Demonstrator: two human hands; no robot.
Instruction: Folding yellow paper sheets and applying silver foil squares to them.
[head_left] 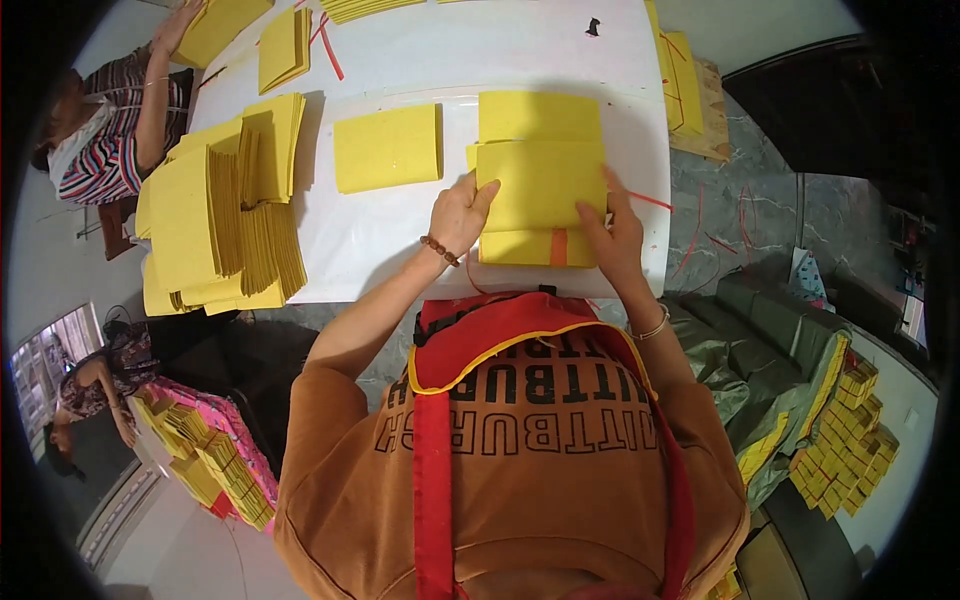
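In front of me on the white table (390,235), my left hand (460,212) grips the left edge of a yellow paper bundle (540,185), fingers curled. At the opposite edge my right hand (615,238) clasps the same bundle, thumb on top and fingers along the side. This bundle lies over other yellow paper, which shows beyond it and at its near side. A red strip (559,247) crosses the near part, and another red strip (650,201) sticks out to the right. A separate flat yellow bundle (388,148) rests left of my hands.
Tall leaning stacks of yellow paper (215,225) fill the table's left side. A co-worker (110,130) at the far left touches yellow paper; another person (105,375) is lower left. More yellow bundles (845,440) are piled at right, beside a green-grey cover (750,350).
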